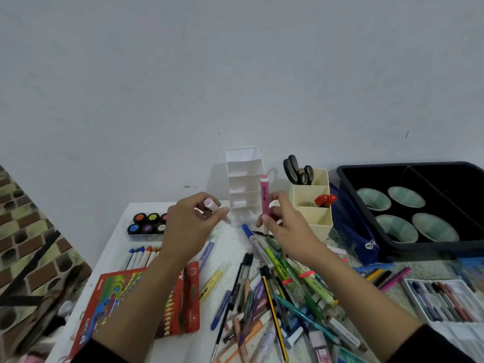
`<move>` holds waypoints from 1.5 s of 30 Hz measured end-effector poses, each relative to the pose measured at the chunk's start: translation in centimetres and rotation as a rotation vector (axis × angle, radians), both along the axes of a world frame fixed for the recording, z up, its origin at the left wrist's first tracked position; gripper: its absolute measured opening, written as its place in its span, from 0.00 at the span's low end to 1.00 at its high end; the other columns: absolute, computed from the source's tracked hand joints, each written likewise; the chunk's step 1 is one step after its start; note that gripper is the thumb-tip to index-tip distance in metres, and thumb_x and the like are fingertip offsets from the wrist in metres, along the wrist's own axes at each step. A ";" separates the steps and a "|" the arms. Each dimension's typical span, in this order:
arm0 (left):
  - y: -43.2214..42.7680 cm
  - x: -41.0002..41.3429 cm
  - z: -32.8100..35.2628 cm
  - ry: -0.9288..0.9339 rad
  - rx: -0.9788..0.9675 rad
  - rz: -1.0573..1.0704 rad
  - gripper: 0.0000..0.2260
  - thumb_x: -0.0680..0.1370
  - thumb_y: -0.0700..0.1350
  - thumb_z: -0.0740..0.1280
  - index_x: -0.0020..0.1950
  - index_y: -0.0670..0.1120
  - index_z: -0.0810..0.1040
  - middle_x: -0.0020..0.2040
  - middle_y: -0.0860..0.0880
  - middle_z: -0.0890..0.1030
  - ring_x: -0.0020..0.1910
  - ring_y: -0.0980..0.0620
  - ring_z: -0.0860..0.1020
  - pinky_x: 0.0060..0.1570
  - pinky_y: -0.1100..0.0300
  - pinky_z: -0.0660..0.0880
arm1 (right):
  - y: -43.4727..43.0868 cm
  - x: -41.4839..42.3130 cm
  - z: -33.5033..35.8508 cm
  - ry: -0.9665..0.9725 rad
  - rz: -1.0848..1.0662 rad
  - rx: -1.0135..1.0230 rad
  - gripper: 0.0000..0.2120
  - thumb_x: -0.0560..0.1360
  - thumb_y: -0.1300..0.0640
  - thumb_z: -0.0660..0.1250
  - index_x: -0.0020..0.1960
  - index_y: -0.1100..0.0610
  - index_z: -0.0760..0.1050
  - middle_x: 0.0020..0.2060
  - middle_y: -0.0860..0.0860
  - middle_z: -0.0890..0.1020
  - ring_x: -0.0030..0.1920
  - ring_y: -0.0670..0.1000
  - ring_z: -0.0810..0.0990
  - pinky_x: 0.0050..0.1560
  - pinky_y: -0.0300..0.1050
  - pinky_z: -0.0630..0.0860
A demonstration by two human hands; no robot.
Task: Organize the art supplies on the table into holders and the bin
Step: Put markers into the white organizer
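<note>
Fingers of L hand pinch lilac-tipped pen | R hand grips pink marker (upright) | nr white holder

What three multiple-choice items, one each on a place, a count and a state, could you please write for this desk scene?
1. Where are the black-handled scissors? A on a chair; B standing in the cream plastic holder; C on a shelf.
2. How many pale green bowls lie in the black plastic bin? A two; B four; C six.
3. How is the pink marker in the right hand? A held upright; B lying flat; C dropped in the bin.
Answers: B, the handles rise from the holder's rear compartment; B, four bowls show in the bin; A, the fingers pinch it standing on end.
</note>
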State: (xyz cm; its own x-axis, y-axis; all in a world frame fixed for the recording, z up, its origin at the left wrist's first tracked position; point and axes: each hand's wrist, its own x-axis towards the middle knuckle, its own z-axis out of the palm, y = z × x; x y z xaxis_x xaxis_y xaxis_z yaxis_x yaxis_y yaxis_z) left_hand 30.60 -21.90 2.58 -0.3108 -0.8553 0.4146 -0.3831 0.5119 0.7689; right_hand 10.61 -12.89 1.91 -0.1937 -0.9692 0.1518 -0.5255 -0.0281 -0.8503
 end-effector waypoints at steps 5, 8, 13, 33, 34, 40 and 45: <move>-0.7 -1.3 -0.2 0.069 0.063 -0.045 0.08 0.75 0.49 0.75 0.39 0.49 0.80 0.33 0.52 0.84 0.30 0.56 0.82 0.38 0.61 0.77 | -1.3 0.4 -0.8 -0.091 -0.043 0.038 0.16 0.80 0.59 0.62 0.62 0.47 0.61 0.41 0.49 0.85 0.37 0.50 0.81 0.43 0.54 0.77; -1.2 -1.9 0.1 0.117 0.138 -0.125 0.07 0.77 0.48 0.73 0.42 0.46 0.82 0.42 0.47 0.85 0.36 0.53 0.84 0.40 0.63 0.77 | -2.4 0.3 -0.1 -0.271 -0.061 -0.001 0.12 0.83 0.58 0.59 0.63 0.49 0.61 0.39 0.55 0.85 0.33 0.52 0.78 0.36 0.49 0.76; -1.3 -2.5 1.2 0.129 0.097 -0.206 0.03 0.78 0.43 0.72 0.46 0.45 0.81 0.42 0.49 0.85 0.41 0.53 0.85 0.39 0.50 0.78 | -3.5 0.1 1.6 -0.239 -0.099 -0.195 0.06 0.83 0.55 0.62 0.55 0.56 0.66 0.40 0.53 0.84 0.35 0.52 0.84 0.38 0.43 0.77; -5.7 -4.8 -1.8 -0.150 -0.400 0.003 0.10 0.71 0.56 0.76 0.48 0.53 0.87 0.43 0.54 0.74 0.35 0.54 0.72 0.32 0.57 0.73 | -8.6 -1.6 -1.7 0.475 -0.105 -0.309 0.02 0.78 0.57 0.70 0.50 0.55 0.80 0.42 0.49 0.82 0.41 0.51 0.79 0.41 0.50 0.76; -5.9 -4.8 -1.8 -0.172 -0.386 -0.016 0.12 0.71 0.58 0.75 0.48 0.52 0.87 0.41 0.54 0.74 0.35 0.53 0.73 0.32 0.56 0.74 | -8.7 -1.7 -1.7 0.498 -0.075 -0.284 0.03 0.78 0.58 0.69 0.51 0.56 0.80 0.43 0.50 0.83 0.43 0.53 0.79 0.43 0.51 0.75; -7.6 -4.0 -1.6 -0.425 -0.318 -0.119 0.21 0.74 0.66 0.65 0.58 0.54 0.85 0.39 0.55 0.71 0.35 0.58 0.70 0.33 0.65 0.64 | -9.3 -2.1 -1.9 0.637 0.034 -0.213 0.06 0.81 0.59 0.62 0.55 0.56 0.76 0.49 0.54 0.81 0.47 0.59 0.79 0.43 0.56 0.77; -8.2 -3.4 -1.3 -0.544 -0.374 -0.162 0.16 0.78 0.59 0.66 0.63 0.56 0.81 0.48 0.51 0.71 0.41 0.54 0.68 0.39 0.62 0.68 | -9.8 -2.1 -1.9 0.611 0.068 -0.203 0.08 0.81 0.57 0.62 0.58 0.54 0.77 0.54 0.53 0.81 0.49 0.59 0.79 0.46 0.57 0.77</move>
State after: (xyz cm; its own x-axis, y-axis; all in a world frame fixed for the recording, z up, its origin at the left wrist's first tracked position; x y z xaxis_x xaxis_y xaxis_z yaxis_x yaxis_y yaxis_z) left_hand 27.23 -30.07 1.23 -0.6709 -0.6096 0.4222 -0.5613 0.7895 0.2481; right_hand 8.52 -22.70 -0.01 0.0468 -0.9166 0.3970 -0.9043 -0.2077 -0.3728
